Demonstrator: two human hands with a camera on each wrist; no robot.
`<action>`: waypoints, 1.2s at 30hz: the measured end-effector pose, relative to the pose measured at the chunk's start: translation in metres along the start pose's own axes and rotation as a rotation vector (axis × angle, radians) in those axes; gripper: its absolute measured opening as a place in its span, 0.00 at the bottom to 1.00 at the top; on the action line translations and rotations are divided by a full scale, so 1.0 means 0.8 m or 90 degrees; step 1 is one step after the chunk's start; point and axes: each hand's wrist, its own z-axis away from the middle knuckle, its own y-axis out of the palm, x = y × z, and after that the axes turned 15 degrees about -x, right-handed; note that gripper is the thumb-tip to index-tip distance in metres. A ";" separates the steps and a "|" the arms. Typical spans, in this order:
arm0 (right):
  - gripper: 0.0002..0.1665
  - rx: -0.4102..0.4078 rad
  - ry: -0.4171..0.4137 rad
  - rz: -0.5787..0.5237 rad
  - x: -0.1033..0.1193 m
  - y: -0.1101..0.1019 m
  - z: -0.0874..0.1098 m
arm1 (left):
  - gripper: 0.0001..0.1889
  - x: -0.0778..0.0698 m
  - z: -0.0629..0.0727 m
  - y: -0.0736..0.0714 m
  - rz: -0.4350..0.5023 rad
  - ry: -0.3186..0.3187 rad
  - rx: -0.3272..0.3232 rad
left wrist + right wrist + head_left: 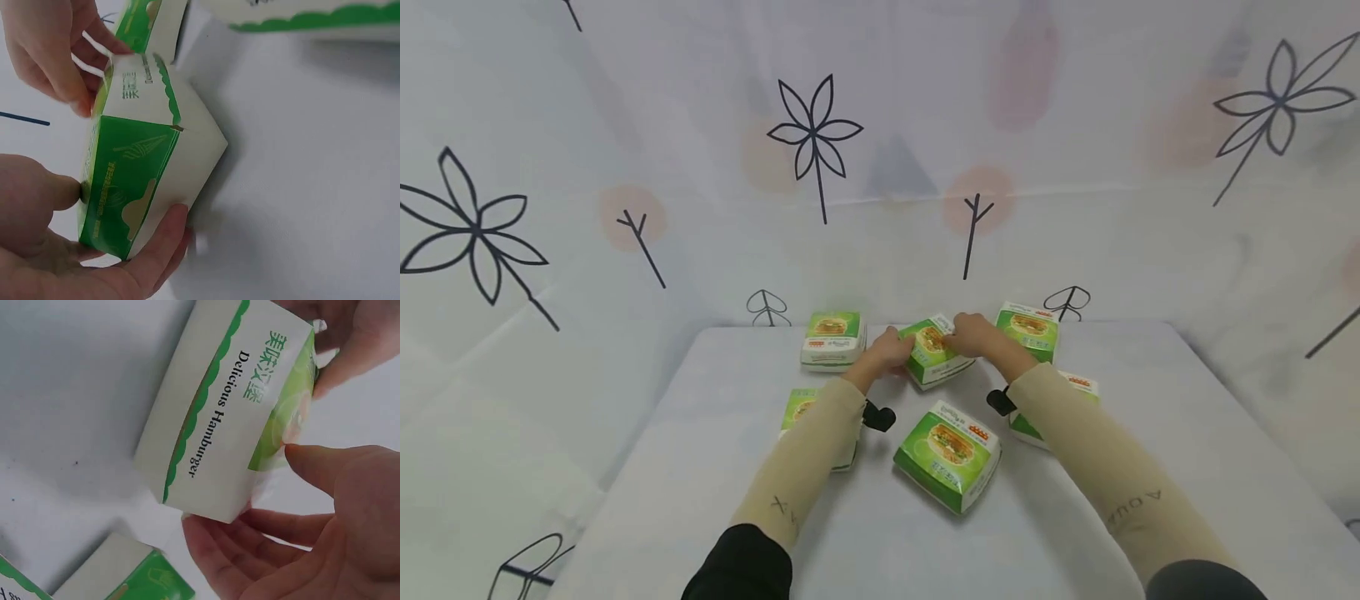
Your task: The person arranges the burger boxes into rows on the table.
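Note:
A green and white hamburger box (934,353) is held between both hands near the far edge of the table, turned at an angle. My left hand (891,350) grips its left side; in the left wrist view the thumb lies on the box's top edge and the fingers curl under its white lower part. My right hand (979,335) holds the opposite side, thumb on the top and fingers around the lower corner in the right wrist view. "Delicious Hamburger" is printed on the white side of the box (219,412) there.
More hamburger boxes stand around: one at the back left (832,342), one at the back right (1030,330), and one in the front middle (949,455). My forearms partly cover a left box (799,403) and a right box (1081,385). A white table (700,500) carries them all.

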 end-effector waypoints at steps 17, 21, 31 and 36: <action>0.35 0.044 -0.031 -0.025 -0.004 -0.014 -0.008 | 0.40 0.002 0.018 0.008 0.004 -0.013 0.015; 0.34 0.042 -0.014 -0.027 0.001 -0.009 -0.007 | 0.34 0.007 0.009 0.000 0.022 0.002 0.002; 0.38 0.025 -0.043 -0.016 0.010 -0.011 -0.007 | 0.34 0.006 0.026 -0.017 -0.031 -0.007 0.007; 0.36 0.054 -0.077 -0.031 0.008 -0.010 -0.010 | 0.36 0.005 0.037 -0.015 -0.025 -0.003 0.036</action>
